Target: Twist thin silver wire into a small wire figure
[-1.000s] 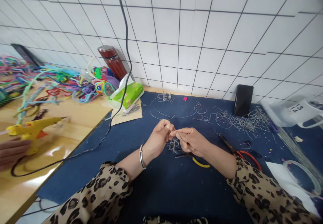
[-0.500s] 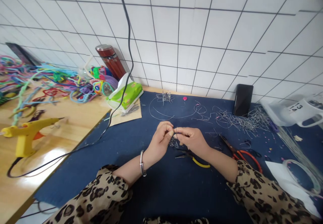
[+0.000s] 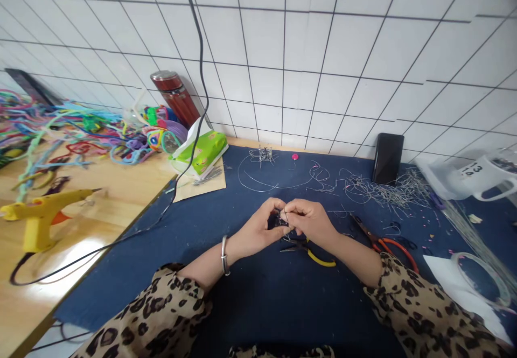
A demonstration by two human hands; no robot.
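My left hand, with a silver bangle at the wrist, curls its thumb and fingers around a small tangle of thin wire. Against the same tangle, the fingers of my right hand are pinched together. The fingers partly cover the wire, so its full shape is hidden. Just below my right hand lie pliers with yellow handles. To the right of that forearm, scissors with orange-red handles rest on the dark blue mat.
Loose wire is heaped below a black phone near the wall. A white mug stands far right. At left are a yellow glue gun, pipe cleaners, a tissue pack and a trailing black cable.
My left hand has opened out from a tight pinch to curl around the wire tangle. My right hand's fingers have folded in closer over it. The view has shifted slightly.
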